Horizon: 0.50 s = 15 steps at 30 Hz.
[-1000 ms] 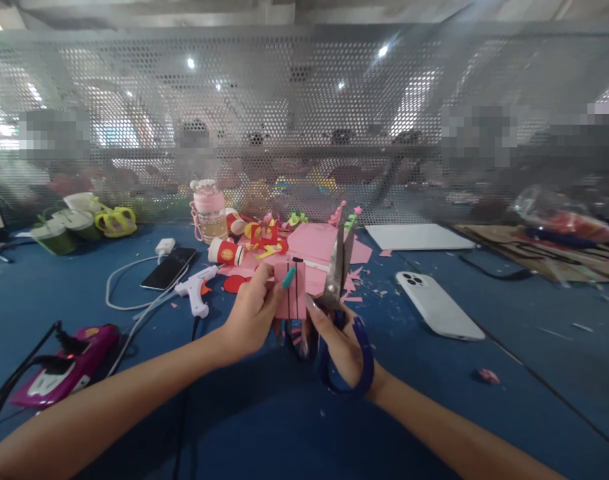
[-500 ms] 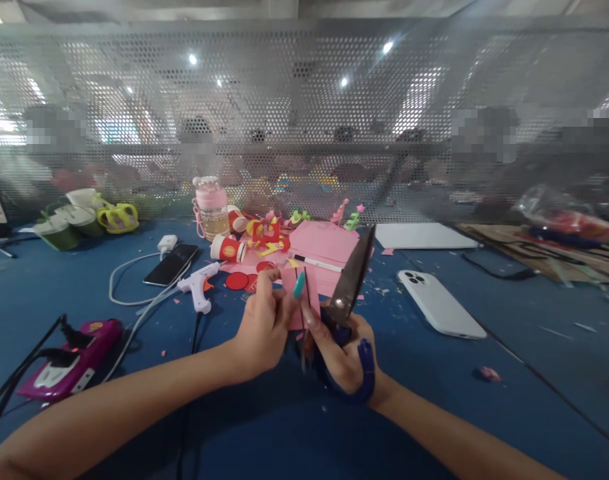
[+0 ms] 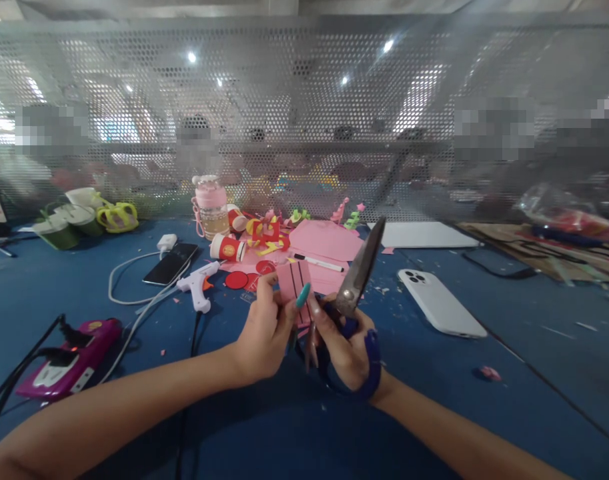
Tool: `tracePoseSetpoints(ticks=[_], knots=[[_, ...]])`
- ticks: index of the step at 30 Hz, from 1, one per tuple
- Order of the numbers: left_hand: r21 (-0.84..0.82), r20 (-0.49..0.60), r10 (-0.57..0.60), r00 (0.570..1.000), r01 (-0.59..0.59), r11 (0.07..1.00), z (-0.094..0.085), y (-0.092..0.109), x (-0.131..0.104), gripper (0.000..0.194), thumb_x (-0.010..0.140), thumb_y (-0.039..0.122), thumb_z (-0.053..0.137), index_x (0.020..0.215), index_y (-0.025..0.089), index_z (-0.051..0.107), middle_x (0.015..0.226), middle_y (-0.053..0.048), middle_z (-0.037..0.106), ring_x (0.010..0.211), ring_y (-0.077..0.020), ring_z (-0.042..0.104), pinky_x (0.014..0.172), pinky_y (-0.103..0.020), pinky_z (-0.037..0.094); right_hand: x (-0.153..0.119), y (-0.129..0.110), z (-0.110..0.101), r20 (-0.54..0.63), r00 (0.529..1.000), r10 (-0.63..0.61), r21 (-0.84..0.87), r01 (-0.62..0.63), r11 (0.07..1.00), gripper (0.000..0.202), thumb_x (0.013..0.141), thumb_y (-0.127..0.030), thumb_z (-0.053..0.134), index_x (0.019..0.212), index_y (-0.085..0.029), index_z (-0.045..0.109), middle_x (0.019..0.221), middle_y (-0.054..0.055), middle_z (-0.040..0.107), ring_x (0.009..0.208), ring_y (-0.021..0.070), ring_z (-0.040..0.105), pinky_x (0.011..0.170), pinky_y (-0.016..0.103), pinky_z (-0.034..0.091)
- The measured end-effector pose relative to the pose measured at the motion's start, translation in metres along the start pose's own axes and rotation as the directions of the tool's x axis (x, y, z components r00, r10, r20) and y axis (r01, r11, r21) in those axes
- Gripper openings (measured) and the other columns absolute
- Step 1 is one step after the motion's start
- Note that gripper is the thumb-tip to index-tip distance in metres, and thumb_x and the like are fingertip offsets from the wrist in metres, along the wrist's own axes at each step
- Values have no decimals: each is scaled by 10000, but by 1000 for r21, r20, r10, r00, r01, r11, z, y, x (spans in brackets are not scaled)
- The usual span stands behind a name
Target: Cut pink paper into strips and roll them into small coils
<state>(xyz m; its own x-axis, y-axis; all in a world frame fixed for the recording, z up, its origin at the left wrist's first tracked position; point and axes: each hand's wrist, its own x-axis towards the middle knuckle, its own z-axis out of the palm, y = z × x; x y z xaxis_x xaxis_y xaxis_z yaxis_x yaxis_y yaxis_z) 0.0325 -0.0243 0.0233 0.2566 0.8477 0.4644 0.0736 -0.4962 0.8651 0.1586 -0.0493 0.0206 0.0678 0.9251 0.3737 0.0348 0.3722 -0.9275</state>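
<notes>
Between my hands is a small pink paper piece (image 3: 293, 280) with dark lines drawn along it. My left hand (image 3: 265, 327) pinches it from the left, a long teal thumbnail lying over its face. My right hand (image 3: 347, 350) is closed around the blue handles of large scissors (image 3: 363, 267), whose metal blades point up and away to the right. The right thumb also presses the paper's right edge. The fingers behind the paper are partly hidden.
Beyond my hands lie pink paper sheets (image 3: 327, 241), a marker (image 3: 319, 262) and red paper cups (image 3: 227, 249). Leftward are a glue gun (image 3: 199, 283), a black phone (image 3: 171, 264) and a purple power strip (image 3: 71, 360). A white phone (image 3: 440, 303) lies right.
The pink paper has turned slightly and more of its lined face shows. My right hand and the scissors have shifted a little to the right.
</notes>
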Motion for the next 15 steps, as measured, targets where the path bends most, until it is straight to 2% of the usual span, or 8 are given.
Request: tracePoseSetpoints(ticks=[4, 6, 8, 10, 13, 15], knots=[[-41, 31, -73, 997, 75, 996, -2, 1, 6, 247, 870, 336, 460, 1037, 184, 360, 553, 73, 442, 420, -69, 384, 405, -180, 295, 3, -4, -2, 2, 996, -85, -104, 84, 991, 307, 819, -385, 541, 586, -194, 485, 415, -39, 507, 336, 106, 501, 348, 208, 428], [-46, -2, -70, 998, 70, 997, -4, 3, 12, 214, 874, 396, 435, 869, 182, 429, 531, 71, 386, 421, -65, 332, 400, -189, 264, 4, -5, -2, 3, 990, -139, -134, 138, 981, 299, 815, -367, 548, 582, -195, 474, 404, -42, 503, 324, 102, 499, 344, 204, 429], [-22, -110, -24, 994, 22, 1000, -7, 6, 18, 318, 873, 419, 410, 660, 184, 396, 515, 64, 317, 448, -68, 271, 411, -201, 241, 3, -4, -3, 13, 986, -167, -132, 167, 977, 280, 815, -354, 548, 598, -196, 470, 402, -47, 500, 310, 99, 491, 335, 203, 427], [54, -142, -42, 989, 50, 997, -9, 8, 23, 340, 853, 395, 450, 598, 187, 362, 517, 59, 295, 467, -74, 253, 413, -210, 219, 2, -1, -2, 24, 987, -159, -125, 160, 979, 268, 820, -350, 544, 613, -200, 464, 405, -49, 497, 304, 101, 487, 336, 209, 428], [150, -165, 1, 986, 24, 988, -12, 8, 27, 331, 858, 348, 437, 582, 189, 346, 507, 58, 297, 471, -79, 257, 422, -218, 213, 2, 4, -3, 49, 994, -95, -124, 101, 987, 284, 832, -390, 524, 626, -209, 447, 408, -57, 472, 304, 110, 479, 352, 230, 427], [201, -182, 46, 982, -8, 980, -14, 7, 28, 316, 866, 325, 413, 587, 190, 355, 504, 57, 302, 468, -81, 264, 427, -224, 210, 8, 6, -7, 30, 999, -45, -199, 50, 979, 312, 843, -449, 482, 643, -216, 431, 412, -61, 451, 312, 123, 483, 367, 245, 418]])
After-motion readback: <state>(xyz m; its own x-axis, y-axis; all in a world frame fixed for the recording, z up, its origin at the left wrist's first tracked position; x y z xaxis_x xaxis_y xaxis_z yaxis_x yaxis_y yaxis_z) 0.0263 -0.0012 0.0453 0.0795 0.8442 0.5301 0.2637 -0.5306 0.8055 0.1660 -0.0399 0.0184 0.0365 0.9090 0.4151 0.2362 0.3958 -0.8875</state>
